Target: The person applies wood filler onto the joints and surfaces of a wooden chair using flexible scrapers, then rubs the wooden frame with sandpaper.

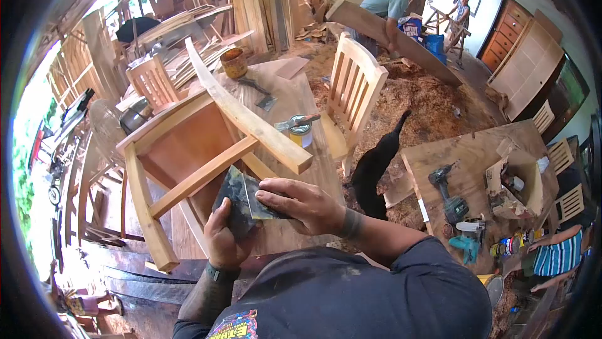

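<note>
My left hand (227,236) is closed on a dark, smeared flat sheet (233,198), thumb on its face. The fingers of my right hand (302,206) press a second dark flat piece (254,196) with a pale edge, which overlaps the sheet. Whether the two are joined, I cannot tell. Just beyond them a wooden chair (204,176) lies tipped over on the wooden worktable (285,91). A brush (297,122) rests across an open can (301,135) to the right of the chair leg.
A flat-bladed scraper (266,102) and a stained tub (234,63) are on the worktable. A slatted chair (356,91) stands beyond. A black dog (376,173) is on the shavings. Right, another table (476,145) bears a cordless drill (448,195). A person (389,4) bends over a board.
</note>
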The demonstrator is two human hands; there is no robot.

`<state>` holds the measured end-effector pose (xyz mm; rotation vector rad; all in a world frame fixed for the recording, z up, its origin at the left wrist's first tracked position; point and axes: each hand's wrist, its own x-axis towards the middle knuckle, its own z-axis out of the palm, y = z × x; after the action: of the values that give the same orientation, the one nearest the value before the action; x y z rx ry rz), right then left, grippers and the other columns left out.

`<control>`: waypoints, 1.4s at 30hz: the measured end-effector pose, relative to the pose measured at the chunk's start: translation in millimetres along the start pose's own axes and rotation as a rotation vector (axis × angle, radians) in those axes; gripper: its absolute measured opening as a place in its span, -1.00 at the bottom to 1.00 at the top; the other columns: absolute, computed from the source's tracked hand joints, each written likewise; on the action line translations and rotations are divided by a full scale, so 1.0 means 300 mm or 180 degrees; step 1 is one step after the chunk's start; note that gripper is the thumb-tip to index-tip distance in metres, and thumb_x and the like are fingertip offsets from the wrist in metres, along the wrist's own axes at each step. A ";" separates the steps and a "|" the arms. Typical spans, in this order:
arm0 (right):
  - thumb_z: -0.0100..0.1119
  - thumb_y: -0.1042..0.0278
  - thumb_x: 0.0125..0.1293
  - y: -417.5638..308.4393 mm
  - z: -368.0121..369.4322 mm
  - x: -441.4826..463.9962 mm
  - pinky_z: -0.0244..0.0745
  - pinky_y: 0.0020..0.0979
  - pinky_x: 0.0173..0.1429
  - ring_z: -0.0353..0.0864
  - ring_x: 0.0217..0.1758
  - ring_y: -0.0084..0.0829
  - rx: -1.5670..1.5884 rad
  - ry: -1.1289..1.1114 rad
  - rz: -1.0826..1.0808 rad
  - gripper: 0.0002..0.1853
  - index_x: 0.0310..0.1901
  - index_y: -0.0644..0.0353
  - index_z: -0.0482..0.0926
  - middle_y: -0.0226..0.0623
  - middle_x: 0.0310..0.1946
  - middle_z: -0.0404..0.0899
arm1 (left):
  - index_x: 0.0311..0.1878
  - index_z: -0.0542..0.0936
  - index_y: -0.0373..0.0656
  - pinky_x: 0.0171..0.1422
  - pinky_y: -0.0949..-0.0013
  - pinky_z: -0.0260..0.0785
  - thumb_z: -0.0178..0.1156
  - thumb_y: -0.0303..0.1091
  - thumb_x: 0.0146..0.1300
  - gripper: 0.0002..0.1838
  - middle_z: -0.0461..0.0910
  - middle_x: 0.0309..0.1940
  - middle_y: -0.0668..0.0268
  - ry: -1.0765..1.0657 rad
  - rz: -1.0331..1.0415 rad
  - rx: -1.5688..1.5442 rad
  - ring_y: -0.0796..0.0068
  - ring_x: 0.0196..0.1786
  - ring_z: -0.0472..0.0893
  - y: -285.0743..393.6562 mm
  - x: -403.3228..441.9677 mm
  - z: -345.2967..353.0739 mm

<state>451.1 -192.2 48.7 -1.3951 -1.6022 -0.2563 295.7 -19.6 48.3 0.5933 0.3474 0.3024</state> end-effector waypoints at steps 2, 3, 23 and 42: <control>0.21 0.55 0.35 0.005 0.009 -0.010 0.58 -0.13 0.40 0.66 0.30 0.00 -0.0242 -0.0081 0.0218 -0.40 0.45 0.18 0.50 0.01 0.31 0.54 | 0.31 0.53 -0.22 0.06 0.12 0.74 -0.01 -0.08 0.66 -0.56 0.74 0.09 0.14 0.0116 0.0105 0.0266 0.20 0.05 0.79 0.002 0.008 -0.003; 0.20 0.53 0.36 0.006 0.012 -0.015 0.60 -0.15 0.37 0.67 0.28 -0.01 -0.0358 -0.0153 0.0390 -0.44 0.42 0.20 0.52 0.00 0.30 0.56 | 0.32 0.53 -0.22 0.07 0.10 0.74 0.00 -0.09 0.65 -0.57 0.73 0.10 0.13 0.0158 0.0183 0.0421 0.20 0.05 0.78 -0.004 0.017 0.002; 0.21 0.65 0.41 -0.096 0.123 0.110 0.56 -0.19 0.36 0.69 0.26 0.01 0.1016 -0.0249 0.0918 -0.57 0.30 0.36 0.61 0.07 0.18 0.68 | 0.42 0.46 -0.15 0.57 -0.12 0.29 0.04 0.07 0.66 -0.46 0.58 0.34 0.23 -0.0210 0.3184 0.1372 0.23 0.38 0.56 0.114 0.186 -0.028; 0.21 0.59 0.40 -0.082 0.120 0.091 0.56 -0.15 0.36 0.70 0.24 0.01 0.1079 -0.0407 0.0881 -0.60 0.26 0.31 0.63 0.03 0.16 0.71 | 0.43 0.48 -0.42 0.49 0.17 0.39 0.00 -0.23 0.73 -0.54 0.63 0.28 0.08 -0.0033 0.4257 0.1665 0.30 0.29 0.61 0.099 0.216 -0.105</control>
<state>414.8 -157.6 60.7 -1.3644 -1.4506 0.2622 336.2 43.5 26.5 1.2965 -0.0445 1.5185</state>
